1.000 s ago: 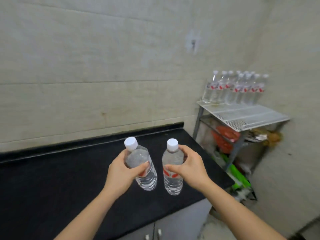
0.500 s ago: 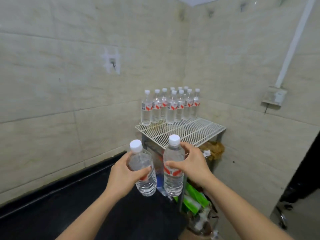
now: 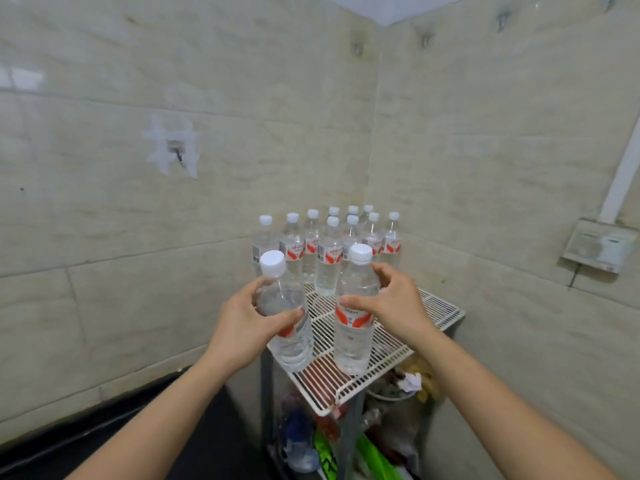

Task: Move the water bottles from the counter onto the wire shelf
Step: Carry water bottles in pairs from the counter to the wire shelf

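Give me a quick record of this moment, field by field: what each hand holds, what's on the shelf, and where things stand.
left hand: grips left bottle, tilted
right hand: grips right bottle, upright
wire shelf: bottle cluster at back, front bare
held bottles: above shelf front, not set down
counter: dark, lower left

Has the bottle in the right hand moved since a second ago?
Yes. The bottle in the right hand was above the black counter before; now it is held over the wire shelf, nearer the bottles standing at the back.
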{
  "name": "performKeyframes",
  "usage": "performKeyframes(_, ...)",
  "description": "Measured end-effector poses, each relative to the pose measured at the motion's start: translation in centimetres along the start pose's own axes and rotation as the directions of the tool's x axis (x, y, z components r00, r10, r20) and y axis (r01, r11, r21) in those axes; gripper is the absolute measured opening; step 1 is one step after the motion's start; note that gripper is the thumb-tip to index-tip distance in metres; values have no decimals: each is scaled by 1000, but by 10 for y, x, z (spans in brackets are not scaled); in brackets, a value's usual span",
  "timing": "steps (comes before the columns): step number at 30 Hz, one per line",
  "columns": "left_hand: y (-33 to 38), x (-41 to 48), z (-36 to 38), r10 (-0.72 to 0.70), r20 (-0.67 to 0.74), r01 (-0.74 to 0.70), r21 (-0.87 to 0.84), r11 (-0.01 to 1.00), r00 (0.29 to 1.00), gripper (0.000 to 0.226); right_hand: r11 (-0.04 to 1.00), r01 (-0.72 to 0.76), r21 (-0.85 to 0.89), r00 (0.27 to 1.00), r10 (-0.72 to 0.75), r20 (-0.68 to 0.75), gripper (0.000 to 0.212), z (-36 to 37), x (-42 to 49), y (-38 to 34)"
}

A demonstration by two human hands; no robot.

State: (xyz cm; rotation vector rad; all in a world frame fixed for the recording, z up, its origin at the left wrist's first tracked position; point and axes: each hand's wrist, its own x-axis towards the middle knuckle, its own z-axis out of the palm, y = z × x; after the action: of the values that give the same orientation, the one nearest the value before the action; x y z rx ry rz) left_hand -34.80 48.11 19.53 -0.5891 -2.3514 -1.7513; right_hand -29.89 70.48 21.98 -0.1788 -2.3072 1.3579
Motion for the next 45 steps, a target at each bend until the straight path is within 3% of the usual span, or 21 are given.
performKeyframes(6, -9, 67, 39, -60, -74, 63, 37, 997, 995, 75, 999, 30, -38, 990, -24, 142, 80, -6, 86, 39)
performKeyframes(12, -19, 123, 65, -110, -129, 123, 100, 987, 986, 64, 994, 90, -62, 966, -72, 247, 93, 16, 151, 52)
performKeyframes(20, -36, 163, 66, -197, -178, 214, 82, 973, 964, 49, 997, 80, -17, 933, -69, 352, 83, 59, 210, 59)
performKeyframes(27, -55, 187, 60, -254, -190, 268, 53, 962, 948, 64, 997, 72, 23, 910, -75, 407, 63, 76, 238, 60)
performKeyframes(32, -65, 199, 59, -263, -201, 266, -14, 964, 944, 53, 994, 99, 39, 881, -106, 462, 61, 85, 247, 59)
performKeyframes(40, -71, 210, 54, -319, -176, 292, -163, 942, 931, 60, 993, 117, -13, 882, -98, 460, 57, 87, 262, 53)
performKeyframes(45, -69, 216, 56, -364, -114, 345, -158, 925, 924, 51, 982, 186, -32, 927, -164, 337, 55, 85, 272, 41)
